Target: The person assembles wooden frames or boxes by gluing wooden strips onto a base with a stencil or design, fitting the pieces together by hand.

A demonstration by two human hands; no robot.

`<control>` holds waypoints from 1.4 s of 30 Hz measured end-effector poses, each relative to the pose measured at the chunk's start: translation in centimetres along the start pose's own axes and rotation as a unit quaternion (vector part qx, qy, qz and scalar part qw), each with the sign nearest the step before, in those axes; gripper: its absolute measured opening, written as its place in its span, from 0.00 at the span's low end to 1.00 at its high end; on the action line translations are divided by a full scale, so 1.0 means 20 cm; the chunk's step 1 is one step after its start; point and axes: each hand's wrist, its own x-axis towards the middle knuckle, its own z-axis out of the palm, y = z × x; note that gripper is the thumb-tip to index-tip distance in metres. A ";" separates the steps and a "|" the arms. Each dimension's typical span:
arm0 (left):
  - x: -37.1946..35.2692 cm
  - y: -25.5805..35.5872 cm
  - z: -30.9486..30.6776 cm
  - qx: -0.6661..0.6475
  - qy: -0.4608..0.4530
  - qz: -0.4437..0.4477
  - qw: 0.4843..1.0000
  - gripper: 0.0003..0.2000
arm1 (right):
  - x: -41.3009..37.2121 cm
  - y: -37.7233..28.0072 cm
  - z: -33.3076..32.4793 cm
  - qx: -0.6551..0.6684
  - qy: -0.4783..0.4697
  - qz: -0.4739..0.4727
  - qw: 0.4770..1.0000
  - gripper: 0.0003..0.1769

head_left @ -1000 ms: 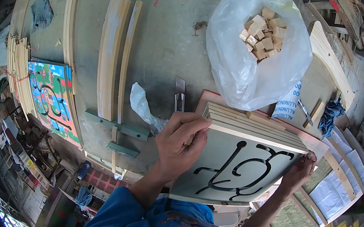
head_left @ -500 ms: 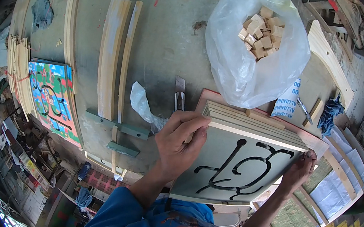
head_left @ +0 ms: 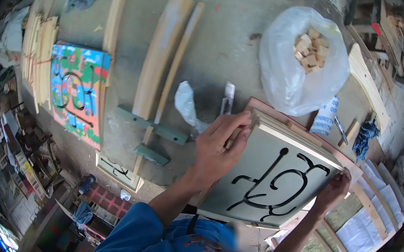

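Observation:
A stack of grey-green panels [head_left: 255, 182] with curved black grooves lies at the table's near edge, over a reddish board [head_left: 259, 104]. My left hand [head_left: 222, 145] is closed on the stack's upper left corner, thumb and fingers bent round the edge. At the right corner my right hand [head_left: 334, 191] grips the edge of the panels, its fingertips on the rim. Beyond the stack sits a clear plastic bag [head_left: 279, 60] holding small wooden blocks [head_left: 312, 51]. A metal tool [head_left: 228, 99] lies just past my left hand.
Wooden strips [head_left: 162, 57] and green bars [head_left: 154, 128] lie left of centre. Farther left are a colourful grooved panel [head_left: 78, 94] and thin slats [head_left: 38, 57]. A crumpled plastic piece [head_left: 185, 103], a dark blue cloth [head_left: 366, 139] and a curved wooden piece [head_left: 366, 80] also rest here.
The view has turned and shifted, so the table's things appear farther right. Both hands stay on the stack's corners, and the stack looks slightly turned.

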 end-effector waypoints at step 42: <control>-1.43 -0.15 -0.36 -0.025 0.116 -0.089 0.989 0.10 | -1.13 0.39 -0.81 0.035 -0.091 0.120 0.988 0.13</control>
